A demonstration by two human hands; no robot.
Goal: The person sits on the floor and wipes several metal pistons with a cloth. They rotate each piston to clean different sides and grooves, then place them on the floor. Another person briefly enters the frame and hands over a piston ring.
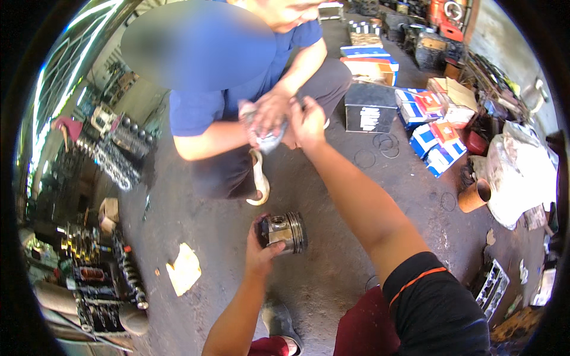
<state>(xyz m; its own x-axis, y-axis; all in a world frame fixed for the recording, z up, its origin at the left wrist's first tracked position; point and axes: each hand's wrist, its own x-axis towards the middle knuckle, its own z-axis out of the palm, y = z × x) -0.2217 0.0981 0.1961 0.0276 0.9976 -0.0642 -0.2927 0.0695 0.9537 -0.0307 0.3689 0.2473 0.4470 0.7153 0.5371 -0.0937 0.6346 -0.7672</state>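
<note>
My left hand (261, 246) is closed round a piston (278, 232), a metal cylinder with ring grooves at its right end and a pin hole in its side, held above the floor. My right arm reaches far forward, and my right hand (307, 123) is beside a co-worker's hands (270, 115). Its fingers are bent, but what they grip, if anything, is blurred. A grey-white cloth (272, 139) is bunched in the co-worker's hands. The co-worker squats opposite me in a blue shirt.
Thin rings (386, 144) lie on the floor near a black box (370, 108). Blue-white cartons (438, 148) and a rusty cylinder sleeve (474, 196) stand at the right. A crankshaft (129, 270) and engine parts line the left. Yellowish paper (184, 270) lies left of my hand.
</note>
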